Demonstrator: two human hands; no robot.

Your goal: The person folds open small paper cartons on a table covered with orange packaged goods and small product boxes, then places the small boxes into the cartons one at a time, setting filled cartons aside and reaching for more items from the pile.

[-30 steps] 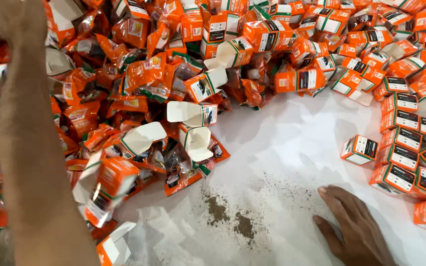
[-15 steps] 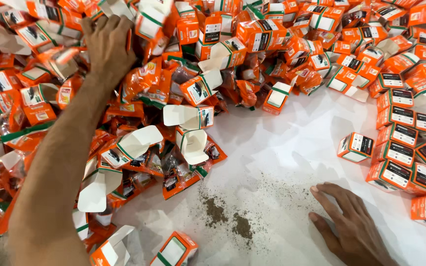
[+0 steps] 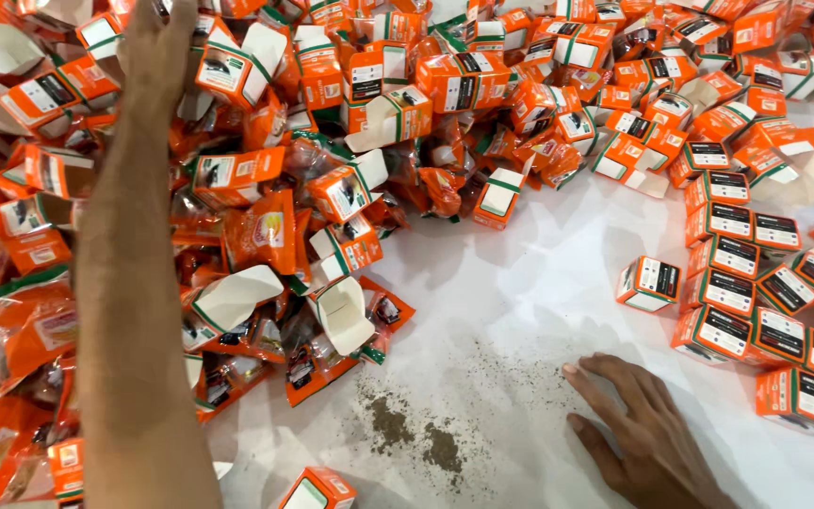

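- Left hand (image 3: 157,42) stretched far into heap of orange cartons (image 3: 237,179); finger state impossible to tell.
- Right hand (image 3: 647,438) flat, fingers released, on white table (image 3: 520,283).
- Closed cartons (image 3: 756,302), black-and-white labels, rowed right.
- Brown powder (image 3: 412,434) between arms.

White table (image 3: 520,283) — heaped orange cartons (image 3: 463,85), sachets (image 3: 266,231), spilled brown powder (image 3: 407,434).

head view, steeply downward, close over white table (image 3: 539,283) (single camera)
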